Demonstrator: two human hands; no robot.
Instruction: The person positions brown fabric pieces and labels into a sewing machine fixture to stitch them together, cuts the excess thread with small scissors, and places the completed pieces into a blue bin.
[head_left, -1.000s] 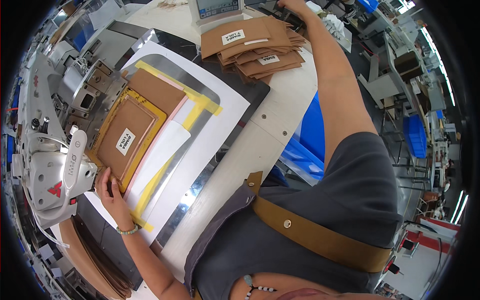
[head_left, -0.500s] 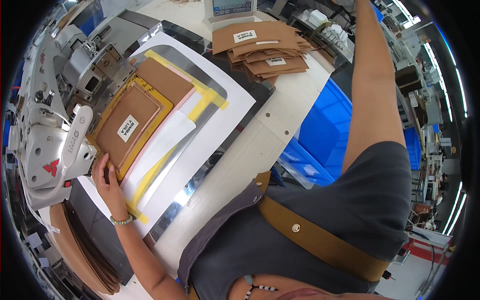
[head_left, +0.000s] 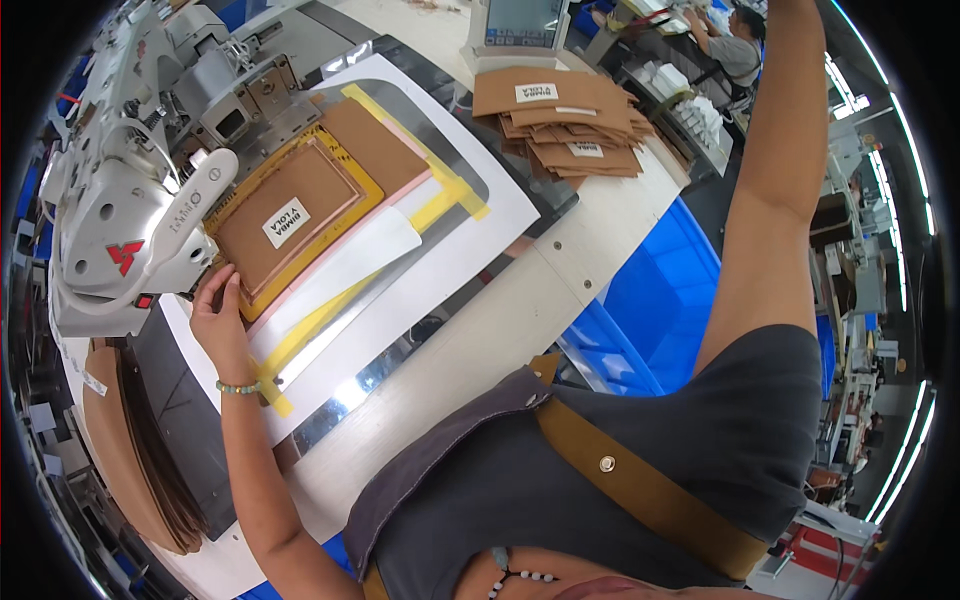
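Note:
My left hand (head_left: 217, 312), with a beaded bracelet (head_left: 238, 387) at its wrist, rests its fingertips at the near-left corner of a yellow-edged frame (head_left: 375, 188). Its fingers are stretched out and slightly bent, gripping nothing that I can see. Inside the frame lies a brown panel (head_left: 310, 180) with a white label (head_left: 287, 222). The frame sits beside the head of a white sewing machine (head_left: 110, 255), on a plate edged with yellow tape (head_left: 330, 315). My right arm (head_left: 770, 180) reaches up past the top edge, so its hand is out of sight.
A pile of brown labelled pieces (head_left: 555, 100) lies at the back of the table below a screen (head_left: 520, 25). A blue crate (head_left: 670, 290) stands to the right. More brown sheets (head_left: 125, 450) stand at the left. A co-worker (head_left: 735, 55) sits far back.
The view has shifted, so the table and machine appear farther right. My left hand stays by the frame's corner. A co-worker has come into view at the back; my right arm still reaches out at the top.

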